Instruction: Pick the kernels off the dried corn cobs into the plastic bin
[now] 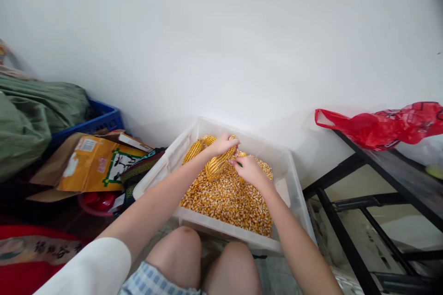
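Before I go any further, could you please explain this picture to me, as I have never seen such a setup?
Of course. There is no machine here: the arms belong to a person working bare-handed. The single view comes from a camera worn on that person's head, looking forward and down, so the knees show at the bottom.

In front of them stands a translucent plastic bin, with loose corn kernels heaped inside and more cobs towards its back left. The left hand holds a corn cob. The right hand is close beside it; whether it touches the cob is hard to tell.

Around the bin are an orange carton to the left and a red plastic bag to the right.
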Demonstrator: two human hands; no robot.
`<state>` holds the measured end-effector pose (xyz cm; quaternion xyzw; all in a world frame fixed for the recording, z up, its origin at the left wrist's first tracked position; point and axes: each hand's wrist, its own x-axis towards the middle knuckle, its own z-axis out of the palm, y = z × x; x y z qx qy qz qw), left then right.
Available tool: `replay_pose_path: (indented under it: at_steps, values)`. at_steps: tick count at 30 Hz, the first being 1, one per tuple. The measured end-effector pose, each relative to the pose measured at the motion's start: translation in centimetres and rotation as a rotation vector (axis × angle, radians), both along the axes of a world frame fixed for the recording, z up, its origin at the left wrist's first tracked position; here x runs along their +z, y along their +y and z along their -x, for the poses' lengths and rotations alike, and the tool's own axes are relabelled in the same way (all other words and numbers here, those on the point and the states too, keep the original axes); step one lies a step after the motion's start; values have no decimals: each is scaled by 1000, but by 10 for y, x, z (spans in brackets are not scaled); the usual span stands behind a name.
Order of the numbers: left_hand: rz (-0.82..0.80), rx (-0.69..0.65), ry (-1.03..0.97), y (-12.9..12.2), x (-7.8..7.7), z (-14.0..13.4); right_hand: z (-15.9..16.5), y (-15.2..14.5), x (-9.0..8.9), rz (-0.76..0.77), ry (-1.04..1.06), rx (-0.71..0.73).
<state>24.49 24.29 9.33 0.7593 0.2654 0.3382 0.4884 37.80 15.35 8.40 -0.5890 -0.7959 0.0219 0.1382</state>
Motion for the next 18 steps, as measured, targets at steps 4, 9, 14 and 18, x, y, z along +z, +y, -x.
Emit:
replay_pose_path:
  at_steps: [4,9,14,18]
  values:
    - [-110,-38,41,-4,-2,-5,-11,2,4,110,44,68]
    - [-225,-22,83,-7,-3,-10,-19,3,8,204,76,114]
    - [-239,-53,108,-8,-2,-13,-13,-2,11,185,5,144]
    - [-285,-53,121,-9,0,-14,-9,-5,13,156,-95,129]
